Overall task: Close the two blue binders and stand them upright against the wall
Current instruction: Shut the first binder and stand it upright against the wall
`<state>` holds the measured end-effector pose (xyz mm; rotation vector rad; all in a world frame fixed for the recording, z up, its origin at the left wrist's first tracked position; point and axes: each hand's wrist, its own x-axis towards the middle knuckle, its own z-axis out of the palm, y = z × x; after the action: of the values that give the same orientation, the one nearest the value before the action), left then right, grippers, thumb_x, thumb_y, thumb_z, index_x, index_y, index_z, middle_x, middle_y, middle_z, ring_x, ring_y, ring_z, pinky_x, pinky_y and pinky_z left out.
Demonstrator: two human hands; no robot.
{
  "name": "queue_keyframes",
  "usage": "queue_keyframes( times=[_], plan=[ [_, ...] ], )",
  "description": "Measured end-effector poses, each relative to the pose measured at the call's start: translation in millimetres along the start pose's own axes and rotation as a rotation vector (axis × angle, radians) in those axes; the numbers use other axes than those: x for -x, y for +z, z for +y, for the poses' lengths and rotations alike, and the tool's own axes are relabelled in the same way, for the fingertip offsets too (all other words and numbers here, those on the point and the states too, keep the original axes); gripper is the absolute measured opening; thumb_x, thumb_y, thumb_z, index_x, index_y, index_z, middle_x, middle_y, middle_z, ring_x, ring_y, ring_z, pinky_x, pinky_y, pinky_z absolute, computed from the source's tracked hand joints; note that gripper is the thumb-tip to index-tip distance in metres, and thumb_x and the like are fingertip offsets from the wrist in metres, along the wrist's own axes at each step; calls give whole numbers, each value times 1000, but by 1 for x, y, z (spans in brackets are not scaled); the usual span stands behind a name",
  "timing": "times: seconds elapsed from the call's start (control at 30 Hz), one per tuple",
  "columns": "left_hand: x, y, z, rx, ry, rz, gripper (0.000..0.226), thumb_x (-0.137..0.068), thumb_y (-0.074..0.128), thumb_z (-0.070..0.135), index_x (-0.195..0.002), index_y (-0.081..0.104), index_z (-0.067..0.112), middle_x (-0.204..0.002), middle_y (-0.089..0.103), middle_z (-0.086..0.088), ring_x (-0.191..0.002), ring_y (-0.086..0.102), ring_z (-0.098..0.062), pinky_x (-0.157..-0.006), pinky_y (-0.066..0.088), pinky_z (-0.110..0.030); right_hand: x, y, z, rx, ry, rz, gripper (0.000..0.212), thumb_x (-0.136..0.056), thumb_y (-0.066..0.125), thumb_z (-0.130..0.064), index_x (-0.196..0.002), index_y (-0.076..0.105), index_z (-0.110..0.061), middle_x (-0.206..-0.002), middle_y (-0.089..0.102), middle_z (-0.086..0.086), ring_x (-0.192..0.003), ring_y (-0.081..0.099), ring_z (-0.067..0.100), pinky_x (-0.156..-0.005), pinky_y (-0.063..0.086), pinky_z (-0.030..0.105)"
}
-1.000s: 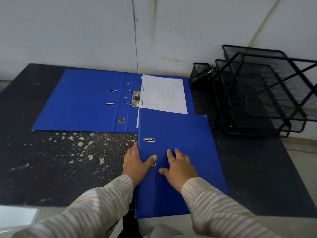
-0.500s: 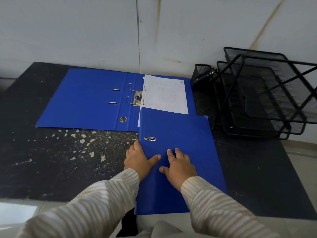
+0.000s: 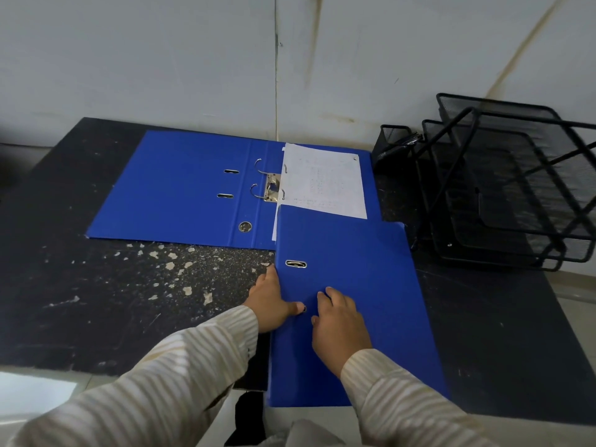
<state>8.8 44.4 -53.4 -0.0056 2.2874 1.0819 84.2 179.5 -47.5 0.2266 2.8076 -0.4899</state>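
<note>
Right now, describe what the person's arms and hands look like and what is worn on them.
Both arms wear long sleeves of a light cream fabric with thin, wavy tan stripes running across them; the left sleeve and right sleeve reach the wrists. The left hand and right hand are bare: no gloves, and no rings, watch or bracelet show in this view.

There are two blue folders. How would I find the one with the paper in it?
Start at the white wall behind the black table. The open binder lies flat just below it, left of the black wire trays. Only this one shows metal rings and a white sheet; the closed binder lies under both hands.
</note>
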Motion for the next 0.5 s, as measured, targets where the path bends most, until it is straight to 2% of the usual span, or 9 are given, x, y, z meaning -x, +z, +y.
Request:
queue_keyframes(
  times=[0.1,0.17,0.27,0.33,0.5],
  plan=[
    [-7,-13,0,-23,0,-108,85,-73,80,33,-140,30,20,-136,38,-6,-124,44,-26,-100,44,-36,-4,1,-2,-53,12,13,47,-97,42,-25,-141,34,-11,-153,25,4,-140,22,22,-111,26,34],
    [-17,-22,3,9,-29,-160,77,-75,77,35,-138,37,15,-138,45,-6,-122,50,-26,-101,45,-37,-9,-1,-3,-103,2,22,46,-96,43,-24,-140,37,-11,-153,26,4,-141,21,21,-113,24,32],
    [-32,-29,13,128,-78,-110,57,-87,62,46,-131,47,14,-131,58,-6,-113,59,-25,-90,50,-37,-23,-8,-6,-147,-13,11,52,-96,45,-27,-144,32,-13,-155,24,3,-142,18,20,-115,20,33],
    [-40,-29,19,173,-123,-46,55,-89,56,50,-129,49,13,-129,59,-7,-110,60,-27,-86,51,-38,-33,-14,-8,-147,-2,-2,56,-96,45,-30,-146,28,-14,-156,20,3,-143,16,21,-115,18,35],
    [-53,-32,23,129,-136,-22,55,-84,64,47,-121,48,9,-124,59,-10,-105,61,-28,-80,54,-38,-52,-20,-14,-79,57,10,59,-93,43,-33,-146,26,-17,-155,21,2,-140,19,23,-111,24,41]
  ],
)
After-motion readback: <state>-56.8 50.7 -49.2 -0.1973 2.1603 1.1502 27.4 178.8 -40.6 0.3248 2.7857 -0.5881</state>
